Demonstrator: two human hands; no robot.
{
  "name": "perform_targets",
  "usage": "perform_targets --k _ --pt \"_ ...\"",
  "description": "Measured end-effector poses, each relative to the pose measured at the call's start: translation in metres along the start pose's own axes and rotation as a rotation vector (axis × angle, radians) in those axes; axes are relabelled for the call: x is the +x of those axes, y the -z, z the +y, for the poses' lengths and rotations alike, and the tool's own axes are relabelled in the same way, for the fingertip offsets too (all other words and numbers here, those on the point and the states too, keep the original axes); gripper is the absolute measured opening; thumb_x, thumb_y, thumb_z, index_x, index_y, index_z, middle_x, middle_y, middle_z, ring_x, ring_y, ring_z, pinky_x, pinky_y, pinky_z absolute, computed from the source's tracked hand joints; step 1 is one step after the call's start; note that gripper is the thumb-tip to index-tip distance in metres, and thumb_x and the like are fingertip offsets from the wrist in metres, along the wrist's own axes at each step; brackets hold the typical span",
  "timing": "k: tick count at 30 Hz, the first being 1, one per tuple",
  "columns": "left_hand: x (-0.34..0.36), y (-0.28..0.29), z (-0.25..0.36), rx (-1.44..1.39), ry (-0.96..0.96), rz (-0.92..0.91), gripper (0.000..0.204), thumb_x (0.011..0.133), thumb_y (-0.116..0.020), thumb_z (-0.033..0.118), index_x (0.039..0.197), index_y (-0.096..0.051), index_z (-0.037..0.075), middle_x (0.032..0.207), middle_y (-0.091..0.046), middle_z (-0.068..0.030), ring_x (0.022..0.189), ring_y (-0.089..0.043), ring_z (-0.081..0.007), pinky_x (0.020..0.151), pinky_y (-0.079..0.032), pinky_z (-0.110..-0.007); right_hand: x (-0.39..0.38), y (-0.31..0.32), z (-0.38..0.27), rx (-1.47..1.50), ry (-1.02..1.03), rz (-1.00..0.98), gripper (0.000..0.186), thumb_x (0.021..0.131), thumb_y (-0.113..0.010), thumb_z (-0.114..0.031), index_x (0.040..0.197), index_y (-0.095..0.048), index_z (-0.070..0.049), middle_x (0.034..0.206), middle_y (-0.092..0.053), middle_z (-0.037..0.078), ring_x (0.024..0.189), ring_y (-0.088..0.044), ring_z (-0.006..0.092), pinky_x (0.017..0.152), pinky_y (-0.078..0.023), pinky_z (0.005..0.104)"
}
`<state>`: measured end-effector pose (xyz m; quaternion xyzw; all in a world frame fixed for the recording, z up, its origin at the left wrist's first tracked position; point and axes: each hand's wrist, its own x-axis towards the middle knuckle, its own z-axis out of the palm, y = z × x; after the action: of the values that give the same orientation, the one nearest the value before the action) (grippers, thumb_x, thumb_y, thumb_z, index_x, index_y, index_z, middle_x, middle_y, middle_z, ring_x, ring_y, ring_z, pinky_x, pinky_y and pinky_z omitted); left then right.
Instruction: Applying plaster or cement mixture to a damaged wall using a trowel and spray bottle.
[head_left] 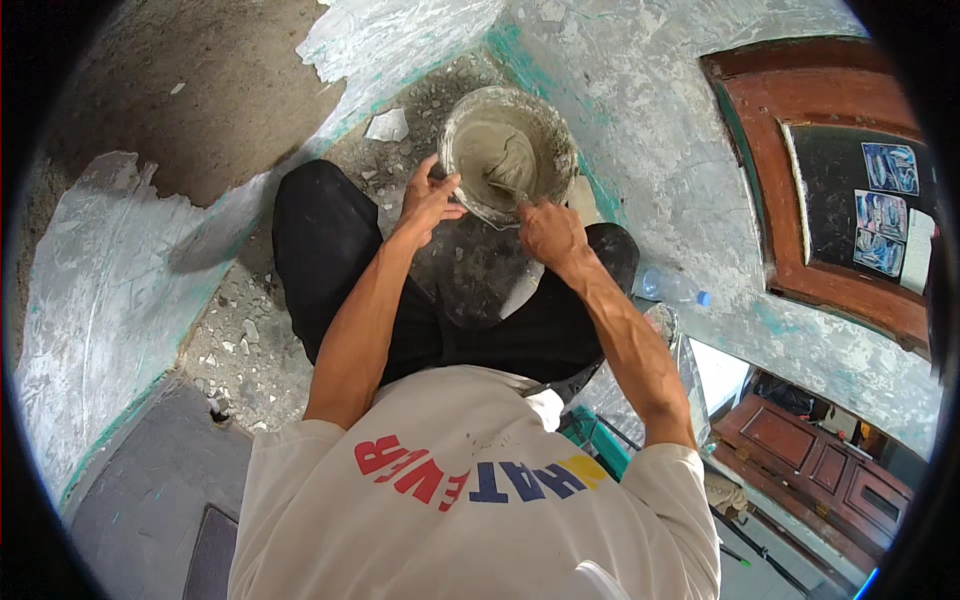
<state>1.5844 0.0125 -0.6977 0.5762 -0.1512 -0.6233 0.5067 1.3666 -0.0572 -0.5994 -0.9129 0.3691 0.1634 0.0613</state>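
Between my knees stands a round bucket (565, 130), its rim crusted with dried grey material and wet grey mortar (480, 145) inside. My left hand (428, 205) steadies the bucket's left side, its fingers at the near rim. Over the near right rim, my right hand (552, 235) is closed round the handle of what looks like a trowel (508, 187). The tool's mortar-coated end dips into the mix; its handle is mostly hidden by my fingers.
Rubble and plaster chips (387, 126) litter the floor by the left wall (110, 230). Beside my right knee lie a clear plastic bottle (672, 288) and, nearer, a green object (600, 440). A wood-framed panel (765, 180) is on the right wall, with a brown wooden cabinet (800, 455) lower right.
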Motion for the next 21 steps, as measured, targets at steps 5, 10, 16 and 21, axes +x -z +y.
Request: perform_targets --k 5,10,16,21 --pt "-0.005 -0.002 0.001 -0.009 0.028 -0.005 0.079 0.101 -0.069 0.026 0.162 -0.022 0.009 0.116 -0.054 -0.0156 0.091 -0.074 -0.0330 0.079 -0.067 -0.042 -0.016 0.063 -0.002 -0.019 -0.048 0.026 0.012 0.090 -0.060 -0.014 0.097 -0.067 -0.007 0.087 -0.071 0.022 0.079 -0.073 0.0418 0.067 -0.060 0.0530" --pt "-0.001 0.000 -0.002 -0.005 0.015 -0.005 0.080 0.100 -0.070 0.028 0.162 -0.023 0.009 0.123 -0.056 -0.0192 0.089 -0.075 -0.0325 0.079 -0.067 -0.042 0.051 0.052 0.029 -0.107 -0.055 0.245 0.020 0.092 -0.056 -0.015 0.103 -0.070 -0.006 0.090 -0.072 0.022 0.080 -0.074 0.0424 0.069 -0.060 0.0528" --pt "0.000 0.001 -0.003 -0.028 0.009 0.000 0.083 0.099 -0.072 0.029 0.162 -0.022 0.009 0.117 -0.057 -0.0173 0.088 -0.075 -0.0319 0.078 -0.066 -0.042 0.072 -0.004 -0.004 -0.083 -0.042 0.114 0.018 0.090 -0.059 -0.012 0.098 -0.073 -0.003 0.092 -0.075 0.021 0.086 -0.077 0.0363 0.071 -0.062 0.0462" --pt "-0.003 -0.001 -0.002 -0.019 0.008 -0.010 0.084 0.099 -0.073 0.030 0.162 -0.022 0.009 0.116 -0.058 -0.0155 0.089 -0.074 -0.0321 0.079 -0.066 -0.043 0.016 0.008 -0.014 -0.028 0.079 0.029 0.019 0.092 -0.059 -0.014 0.102 -0.072 -0.005 0.090 -0.075 0.020 0.083 -0.076 0.0364 0.070 -0.061 0.0454"
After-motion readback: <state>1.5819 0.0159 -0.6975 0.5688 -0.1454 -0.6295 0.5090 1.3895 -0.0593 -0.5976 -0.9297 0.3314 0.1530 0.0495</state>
